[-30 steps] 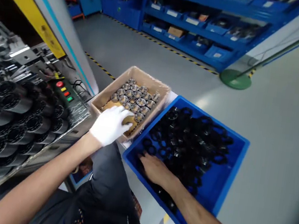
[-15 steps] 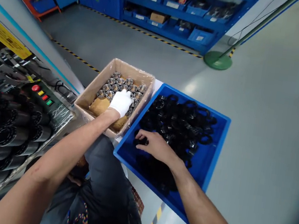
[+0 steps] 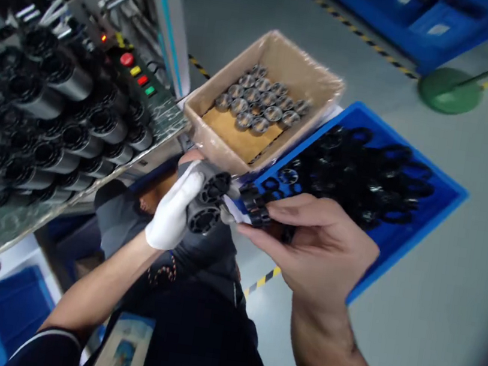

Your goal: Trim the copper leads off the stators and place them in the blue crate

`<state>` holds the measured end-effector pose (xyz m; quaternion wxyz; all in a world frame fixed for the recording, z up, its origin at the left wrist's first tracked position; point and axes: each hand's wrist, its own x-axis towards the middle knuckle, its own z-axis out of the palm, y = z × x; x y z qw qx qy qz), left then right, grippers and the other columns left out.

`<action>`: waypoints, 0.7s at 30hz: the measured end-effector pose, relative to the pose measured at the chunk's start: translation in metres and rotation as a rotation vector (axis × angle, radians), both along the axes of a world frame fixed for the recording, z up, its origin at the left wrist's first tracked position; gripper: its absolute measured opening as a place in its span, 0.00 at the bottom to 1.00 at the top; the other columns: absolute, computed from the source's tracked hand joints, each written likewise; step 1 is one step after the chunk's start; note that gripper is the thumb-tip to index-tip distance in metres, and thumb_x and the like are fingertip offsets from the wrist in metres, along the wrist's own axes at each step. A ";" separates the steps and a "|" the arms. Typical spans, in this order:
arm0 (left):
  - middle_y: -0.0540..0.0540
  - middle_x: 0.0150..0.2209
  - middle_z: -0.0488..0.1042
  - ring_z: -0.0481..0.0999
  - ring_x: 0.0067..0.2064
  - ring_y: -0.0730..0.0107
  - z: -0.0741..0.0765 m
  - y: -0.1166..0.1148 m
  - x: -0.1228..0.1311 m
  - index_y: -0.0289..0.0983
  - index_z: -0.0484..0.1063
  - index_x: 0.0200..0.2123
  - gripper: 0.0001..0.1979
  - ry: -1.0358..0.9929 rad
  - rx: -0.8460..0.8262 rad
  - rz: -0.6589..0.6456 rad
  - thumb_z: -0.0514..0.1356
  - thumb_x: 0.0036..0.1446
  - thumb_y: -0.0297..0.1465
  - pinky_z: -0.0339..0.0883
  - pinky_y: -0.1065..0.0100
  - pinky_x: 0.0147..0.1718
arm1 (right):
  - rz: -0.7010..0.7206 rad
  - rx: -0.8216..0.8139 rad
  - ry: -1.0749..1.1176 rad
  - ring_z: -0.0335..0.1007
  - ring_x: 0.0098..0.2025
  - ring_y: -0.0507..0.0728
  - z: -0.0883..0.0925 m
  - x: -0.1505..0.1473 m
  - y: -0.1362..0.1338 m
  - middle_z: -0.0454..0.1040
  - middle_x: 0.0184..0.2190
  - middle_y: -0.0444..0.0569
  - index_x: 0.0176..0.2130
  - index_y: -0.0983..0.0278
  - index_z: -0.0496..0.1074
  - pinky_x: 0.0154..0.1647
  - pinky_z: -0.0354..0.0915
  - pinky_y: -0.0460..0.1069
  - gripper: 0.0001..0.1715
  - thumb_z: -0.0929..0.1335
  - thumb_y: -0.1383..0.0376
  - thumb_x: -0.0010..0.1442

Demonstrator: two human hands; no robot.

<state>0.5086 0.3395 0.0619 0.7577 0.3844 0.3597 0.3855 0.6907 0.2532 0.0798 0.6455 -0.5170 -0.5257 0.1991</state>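
My left hand, in a white glove, is wrapped round two dark metal cylinders that lie side by side, their slotted ends facing right. Just right of those ends, my bare right hand pinches small black rings between thumb and fingers, with a gap to the cylinders. Behind the hands is a cardboard box holding several metal rings in rows. The blue tray, heaped with black rings, lies beyond my right hand.
At the left, many dark cylinders are stacked on a bench beside a machine with a red button. A green round stand base is on the floor at upper right. Another blue container is at lower left.
My left hand has left the cardboard box and now holds two cylinders. My right hand has lifted from the blue tray with black rings. The view has shifted towards the machine.
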 end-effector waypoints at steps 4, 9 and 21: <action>0.44 0.60 0.84 0.76 0.74 0.49 -0.010 -0.036 -0.035 0.44 0.82 0.57 0.25 0.007 0.094 0.148 0.68 0.71 0.57 0.61 0.49 0.82 | 0.070 0.012 -0.210 0.85 0.36 0.57 0.011 -0.051 0.000 0.89 0.40 0.42 0.47 0.54 0.85 0.29 0.76 0.52 0.25 0.89 0.70 0.54; 0.42 0.62 0.84 0.79 0.73 0.46 0.002 -0.052 -0.063 0.42 0.83 0.56 0.24 -0.129 0.000 0.115 0.60 0.78 0.53 0.67 0.45 0.80 | 0.188 -0.042 -0.359 0.88 0.43 0.57 0.019 -0.082 -0.010 0.91 0.44 0.42 0.50 0.56 0.86 0.44 0.83 0.53 0.22 0.86 0.73 0.60; 0.45 0.67 0.79 0.69 0.80 0.50 -0.025 -0.062 -0.093 0.48 0.75 0.68 0.24 0.016 0.293 0.095 0.55 0.82 0.52 0.61 0.47 0.83 | 0.039 -0.125 -0.303 0.84 0.32 0.58 0.015 -0.106 -0.028 0.91 0.42 0.42 0.51 0.51 0.88 0.20 0.70 0.53 0.21 0.87 0.66 0.61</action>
